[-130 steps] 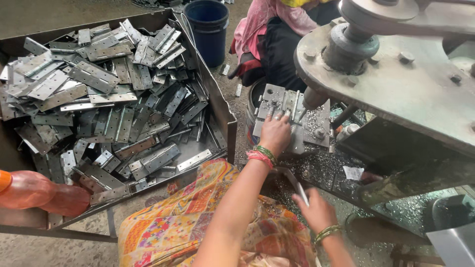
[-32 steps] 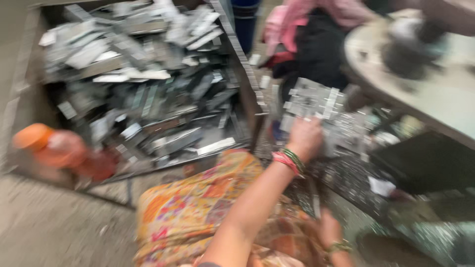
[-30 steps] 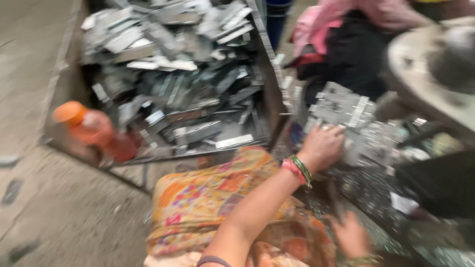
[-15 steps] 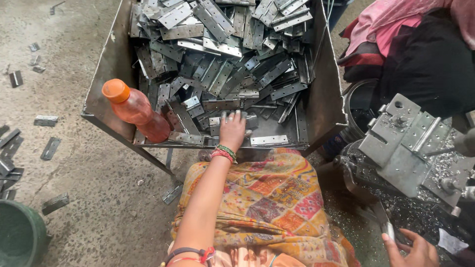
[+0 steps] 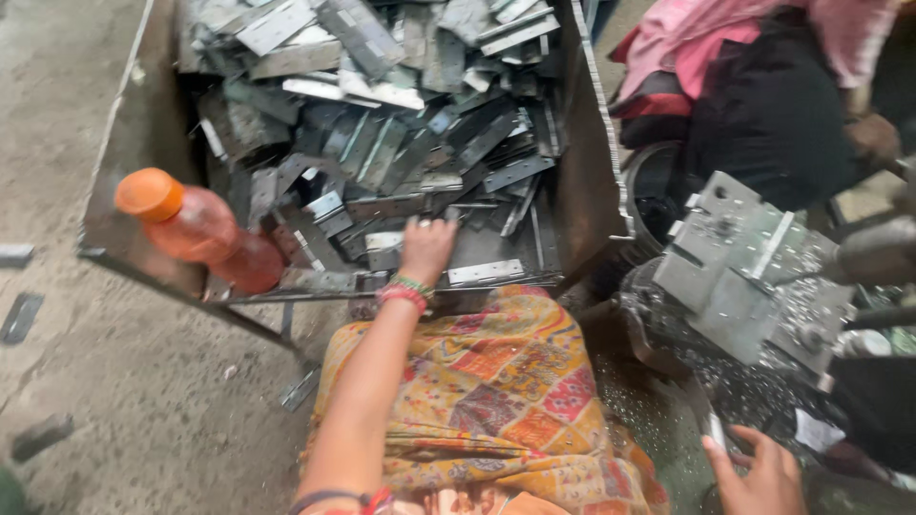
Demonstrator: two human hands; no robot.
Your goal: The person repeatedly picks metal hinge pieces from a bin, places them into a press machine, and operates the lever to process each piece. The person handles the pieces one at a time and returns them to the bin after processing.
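Observation:
A steel bin (image 5: 593, 143) holds several grey metal hinge plates (image 5: 382, 143) in a loose heap. My left hand (image 5: 426, 250), with bangles at the wrist, reaches into the bin's near edge, fingers curled down onto a plate lying there. At the bottom right my right hand (image 5: 759, 472) hovers with its fingers spread, just below a thin metal piece (image 5: 715, 431) and holding nothing that I can make out. A grey drilled metal fixture (image 5: 735, 272) sits on the machine bed, above the right hand.
An orange-capped bottle (image 5: 191, 229) leans in the bin's near left corner. Patterned cloth (image 5: 496, 401) covers my lap. A person in pink and black (image 5: 763, 86) sits at the upper right. Loose plates (image 5: 19, 317) lie on the concrete floor.
My left hand has left the fixture at the machine and swung left into the bin of plates. The view has turned left and down with it; my right hand has stayed low at the right.

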